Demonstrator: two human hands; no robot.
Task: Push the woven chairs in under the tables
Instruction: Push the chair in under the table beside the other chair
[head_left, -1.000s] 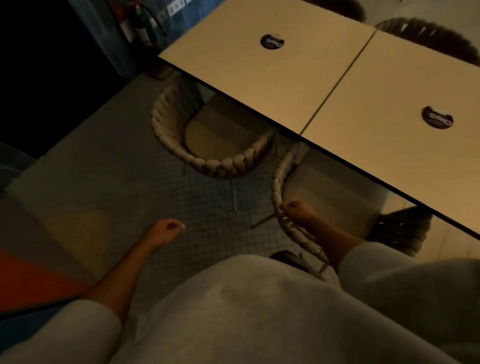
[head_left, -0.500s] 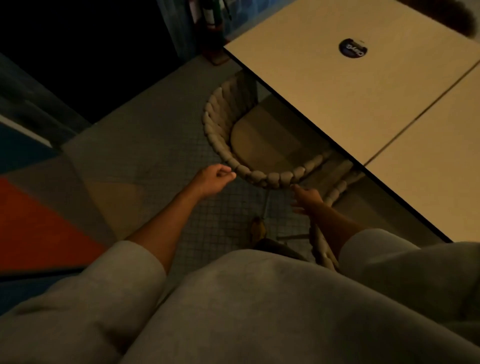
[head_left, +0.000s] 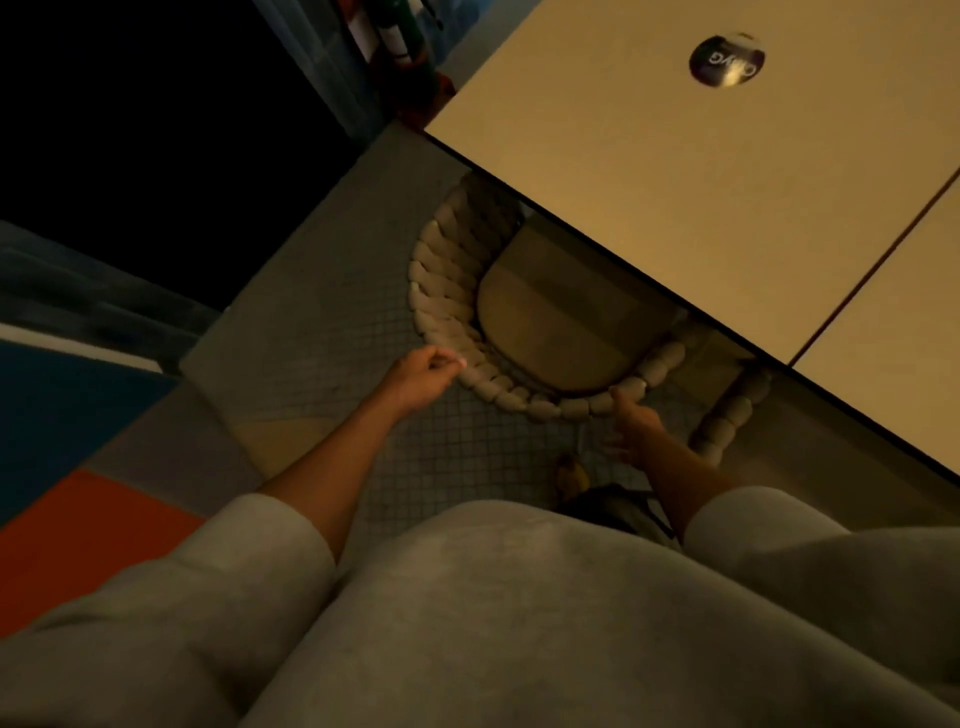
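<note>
A pale woven chair (head_left: 441, 291) with a tan seat cushion stands half under the beige table (head_left: 675, 182); its curved back sticks out toward me. My left hand (head_left: 423, 376) is loosely curled with its fingertips against the left part of the chair's back rim. My right hand (head_left: 631, 421) reaches out, fingers apart, its fingertips touching the rim's lower right. A second woven chair (head_left: 727, 421) shows only an edge of its back at the right, mostly hidden under the table.
A round dark sticker (head_left: 726, 60) lies on the table top. A second table (head_left: 893, 332) joins it at the right. A fire extinguisher (head_left: 400, 47) stands at the wall beyond. The floor is grey tile (head_left: 322, 338) with red and blue patches at the left.
My view swung left from the right chair to the left one. My right hand let go of the right chair's back. Both hands reached forward to the left chair's rim.
</note>
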